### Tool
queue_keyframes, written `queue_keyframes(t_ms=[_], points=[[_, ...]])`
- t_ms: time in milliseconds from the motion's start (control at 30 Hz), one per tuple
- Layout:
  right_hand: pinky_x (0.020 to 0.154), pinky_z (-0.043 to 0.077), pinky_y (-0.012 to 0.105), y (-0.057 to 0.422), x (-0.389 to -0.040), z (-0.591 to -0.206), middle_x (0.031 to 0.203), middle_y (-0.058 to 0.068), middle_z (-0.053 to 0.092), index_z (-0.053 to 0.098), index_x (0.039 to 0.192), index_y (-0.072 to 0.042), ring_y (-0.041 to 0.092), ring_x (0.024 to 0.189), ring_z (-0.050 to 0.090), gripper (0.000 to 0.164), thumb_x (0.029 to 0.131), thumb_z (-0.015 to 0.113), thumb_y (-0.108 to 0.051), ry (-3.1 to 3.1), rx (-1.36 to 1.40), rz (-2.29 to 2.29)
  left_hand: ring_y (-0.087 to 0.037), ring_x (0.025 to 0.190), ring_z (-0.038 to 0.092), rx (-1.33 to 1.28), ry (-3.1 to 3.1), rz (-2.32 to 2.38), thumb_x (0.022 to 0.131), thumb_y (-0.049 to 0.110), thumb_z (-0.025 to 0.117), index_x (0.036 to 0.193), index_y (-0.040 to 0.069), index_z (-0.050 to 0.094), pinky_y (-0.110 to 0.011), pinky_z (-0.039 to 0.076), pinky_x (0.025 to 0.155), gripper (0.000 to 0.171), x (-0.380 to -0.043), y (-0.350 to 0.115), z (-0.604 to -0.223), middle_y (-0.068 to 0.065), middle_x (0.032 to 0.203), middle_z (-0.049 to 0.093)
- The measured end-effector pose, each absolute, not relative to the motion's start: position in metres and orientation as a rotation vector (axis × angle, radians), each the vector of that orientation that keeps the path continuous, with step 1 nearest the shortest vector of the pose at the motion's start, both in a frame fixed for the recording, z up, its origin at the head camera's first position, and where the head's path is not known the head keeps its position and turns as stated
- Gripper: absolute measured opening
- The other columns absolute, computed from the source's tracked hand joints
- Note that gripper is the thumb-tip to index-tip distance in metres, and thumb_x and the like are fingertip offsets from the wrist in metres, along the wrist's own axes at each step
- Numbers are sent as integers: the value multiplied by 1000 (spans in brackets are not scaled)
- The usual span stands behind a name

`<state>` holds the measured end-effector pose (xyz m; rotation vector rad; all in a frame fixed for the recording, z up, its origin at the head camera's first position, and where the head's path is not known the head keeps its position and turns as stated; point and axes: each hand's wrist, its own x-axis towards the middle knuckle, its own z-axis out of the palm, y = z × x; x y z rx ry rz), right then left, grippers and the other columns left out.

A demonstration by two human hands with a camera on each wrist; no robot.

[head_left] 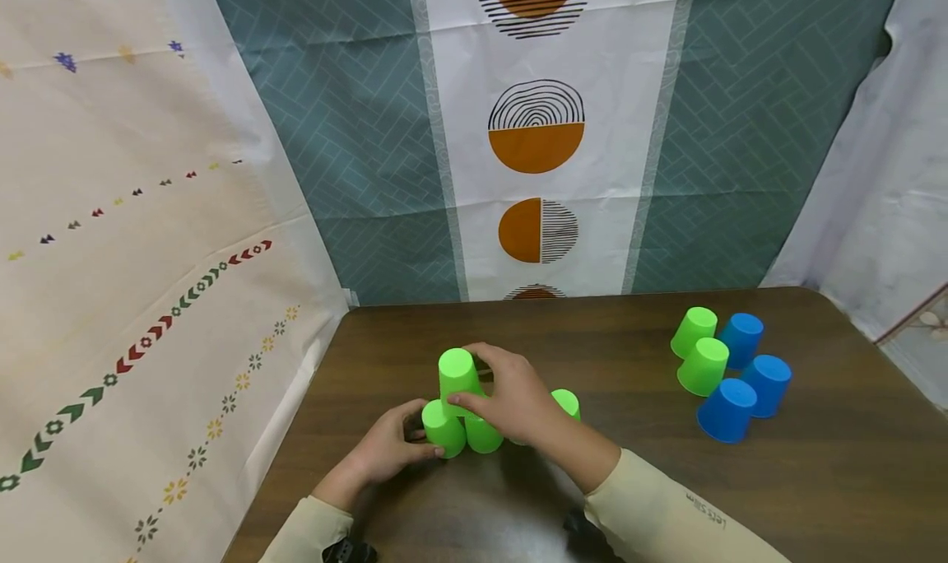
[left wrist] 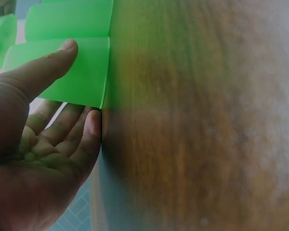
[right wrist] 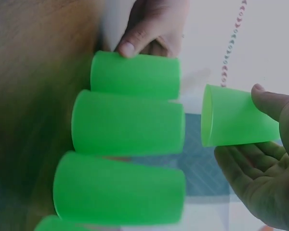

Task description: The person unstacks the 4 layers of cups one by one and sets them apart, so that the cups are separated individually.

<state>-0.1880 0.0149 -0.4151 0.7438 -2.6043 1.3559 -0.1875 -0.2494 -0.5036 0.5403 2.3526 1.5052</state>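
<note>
My right hand (head_left: pixel 514 394) grips an upside-down green cup (right wrist: pixel 236 116) between thumb and fingers. In the right wrist view a gap separates this cup from the row of green cups below it. My left hand (head_left: pixel 388 448) holds the leftmost cup of the row (head_left: pixel 442 433) at its side, thumb in front and fingers behind, as the left wrist view shows. Beside that cup stands another green cup (head_left: pixel 485 436). Further along the row, one green cup (right wrist: pixel 123 188) is mostly hidden behind my right hand in the head view. The end cup (head_left: pixel 567 402) shows past my right wrist.
On the right of the brown table (head_left: pixel 629 497) stands a cluster of upside-down cups, with green ones (head_left: pixel 704 367) on its left and blue ones (head_left: pixel 728 411) on its right and front. A patterned curtain (head_left: pixel 355 135) hangs behind the table. Pale cloth (head_left: pixel 148 283) hangs at the left.
</note>
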Motion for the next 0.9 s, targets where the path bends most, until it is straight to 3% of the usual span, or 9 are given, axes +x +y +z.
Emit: queue_keyframes(t_ms=[267, 500, 667, 767, 900], points=[[97, 58, 43, 66, -178, -404, 117, -15, 70, 66, 133, -24, 11, 111, 67, 57, 84, 92, -31, -2510, 655, 1398, -31, 124, 65, 548, 2358, 1514, 87, 8, 87, 134, 2, 60, -36, 57, 102, 55, -187, -249, -504, -10, 126, 67], [94, 60, 47, 124, -168, -401, 117, -9, 72, 64, 136, -21, 18, 110, 70, 58, 85, 91, -28, -2494, 569, 1291, -33, 125, 64, 536, 2353, 1514, 87, 8, 88, 134, 2, 59, -37, 57, 102, 56, -186, -249, -504, -12, 127, 66], [92, 60, 55, 165, -158, -403, 122, -2, 72, 62, 139, -19, 26, 113, 70, 60, 88, 88, -35, -2541, 432, 1250, -32, 124, 64, 534, 2383, 1498, 86, 9, 88, 133, 2, 60, -38, 56, 103, 55, -185, -248, -503, -11, 126, 65], [88, 63, 48, 188, -150, -403, 122, 4, 72, 61, 140, -16, 31, 110, 71, 60, 89, 86, -36, -2548, 357, 1249, -32, 124, 64, 528, 2394, 1496, 86, 9, 89, 133, 1, 60, -38, 56, 104, 56, -185, -247, -503, -11, 127, 65], [74, 61, 29, 223, -139, -401, 117, 9, 74, 62, 141, -14, 32, 98, 73, 63, 87, 89, -36, -2528, 236, 1136, -31, 124, 64, 521, 2397, 1500, 85, 9, 89, 134, 2, 60, -38, 56, 104, 57, -185, -247, -503, -11, 128, 65]])
